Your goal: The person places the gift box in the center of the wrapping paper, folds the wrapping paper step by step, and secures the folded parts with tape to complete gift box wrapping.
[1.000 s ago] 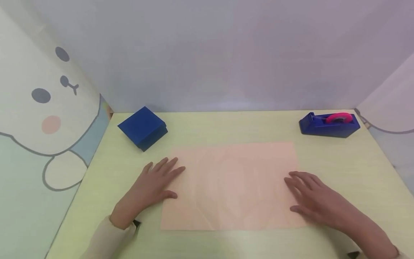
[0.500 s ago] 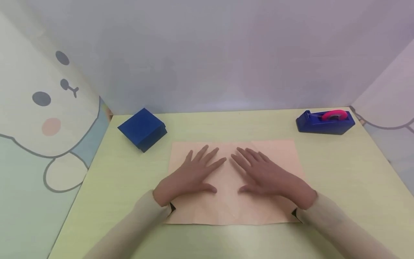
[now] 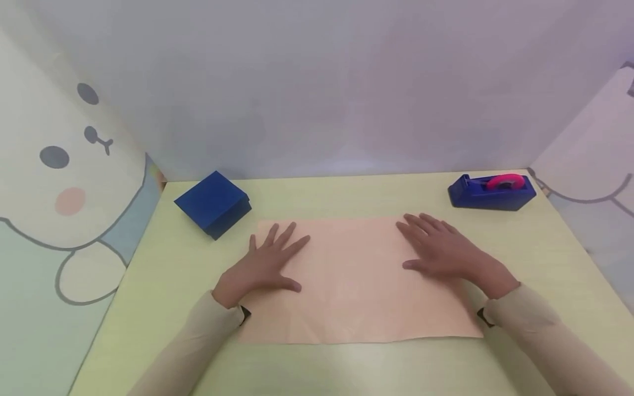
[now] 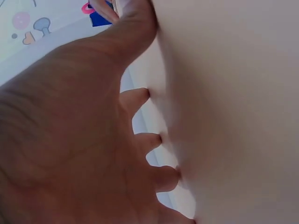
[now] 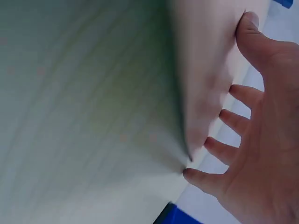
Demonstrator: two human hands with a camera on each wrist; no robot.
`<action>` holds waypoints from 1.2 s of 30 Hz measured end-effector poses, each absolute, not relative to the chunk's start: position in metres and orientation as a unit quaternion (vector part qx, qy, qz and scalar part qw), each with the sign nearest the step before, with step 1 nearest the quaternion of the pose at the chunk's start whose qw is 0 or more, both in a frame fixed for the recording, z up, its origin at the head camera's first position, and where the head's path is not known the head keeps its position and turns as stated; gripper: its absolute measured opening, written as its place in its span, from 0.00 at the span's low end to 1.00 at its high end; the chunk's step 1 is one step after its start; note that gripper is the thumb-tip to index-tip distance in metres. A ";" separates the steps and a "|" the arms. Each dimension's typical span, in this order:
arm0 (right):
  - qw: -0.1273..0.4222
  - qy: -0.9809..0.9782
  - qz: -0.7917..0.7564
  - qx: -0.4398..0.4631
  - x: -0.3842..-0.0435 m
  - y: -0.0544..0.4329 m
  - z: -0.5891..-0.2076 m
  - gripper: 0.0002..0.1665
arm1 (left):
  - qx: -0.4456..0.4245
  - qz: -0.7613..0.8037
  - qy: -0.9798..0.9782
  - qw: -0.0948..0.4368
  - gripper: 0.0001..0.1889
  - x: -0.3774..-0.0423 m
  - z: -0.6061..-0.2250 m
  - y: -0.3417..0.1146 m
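A flat sheet of pale pink paper point(image 3: 354, 286) with faint creases lies on the table in the head view. My left hand point(image 3: 264, 264) rests on its left side, fingers spread and thumb out. On the sheet's upper right part lies my right hand point(image 3: 441, 250), its fingers extended. In the left wrist view the left hand point(image 4: 88, 135) touches the paper point(image 4: 243, 121) with its fingertips. The right wrist view has the right hand point(image 5: 261, 135) at the edge of the paper point(image 5: 205, 70), its little finger close to the bare tabletop. Neither hand grips anything.
A dark blue box point(image 3: 213, 201) stands at the table's back left. At the back right is a blue tape dispenser point(image 3: 490, 192) with a pink roll. Behind the table point(image 3: 346, 368) rises a pale wall point(image 3: 346, 82); cartoon-printed panels flank it.
From the sheet's sides, both hands came together near its middle, then moved apart again toward left and right. The paper stays flat on the table.
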State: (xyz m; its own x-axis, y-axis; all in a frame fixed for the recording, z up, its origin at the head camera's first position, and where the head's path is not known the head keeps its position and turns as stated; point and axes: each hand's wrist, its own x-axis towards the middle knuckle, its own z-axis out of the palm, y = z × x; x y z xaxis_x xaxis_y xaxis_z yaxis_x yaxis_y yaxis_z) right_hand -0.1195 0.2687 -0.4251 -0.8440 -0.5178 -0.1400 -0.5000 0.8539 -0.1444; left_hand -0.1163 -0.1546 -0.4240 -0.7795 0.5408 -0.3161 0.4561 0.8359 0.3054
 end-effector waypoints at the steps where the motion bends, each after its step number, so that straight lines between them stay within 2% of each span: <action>1: 0.078 0.960 -0.046 -0.266 -0.118 0.270 -0.424 0.53 | 0.263 0.106 0.938 0.201 0.56 -0.116 -0.423 -0.157; 7: 0.025 0.938 -0.002 -0.345 -0.087 0.229 -0.421 0.57 | 0.263 0.122 0.934 0.207 0.56 -0.115 -0.420 -0.158; 10: 0.054 0.922 -0.035 -0.382 -0.064 0.204 -0.424 0.59 | 0.260 0.120 0.934 0.212 0.56 -0.116 -0.421 -0.156; 13: 0.087 0.922 -0.051 -0.374 -0.047 0.196 -0.426 0.59 | 0.262 0.122 0.934 0.210 0.56 -0.117 -0.421 -0.156; 20: 0.077 0.932 -0.043 -0.351 -0.035 0.227 -0.427 0.63 | 0.265 0.118 0.935 0.204 0.57 -0.119 -0.422 -0.160; 23: 0.053 0.936 -0.042 -0.345 -0.031 0.250 -0.429 0.66 | 0.278 0.116 0.933 0.198 0.57 -0.121 -0.424 -0.163; 26: 0.012 0.933 -0.044 -0.357 -0.028 0.269 -0.433 0.68 | 0.297 0.087 0.936 0.168 0.57 -0.120 -0.426 -0.165; 30: -0.035 0.922 -0.052 -0.382 -0.029 0.279 -0.436 0.69 | 0.337 0.066 0.929 0.139 0.60 -0.100 -0.418 -0.157; 33: -0.042 0.920 -0.054 -0.385 -0.030 0.280 -0.436 0.69 | 0.370 0.089 0.908 0.175 0.63 -0.078 -0.409 -0.148; 36: -0.039 0.921 -0.056 -0.385 -0.030 0.282 -0.437 0.69 | 0.368 0.101 0.898 0.221 0.64 -0.065 -0.408 -0.150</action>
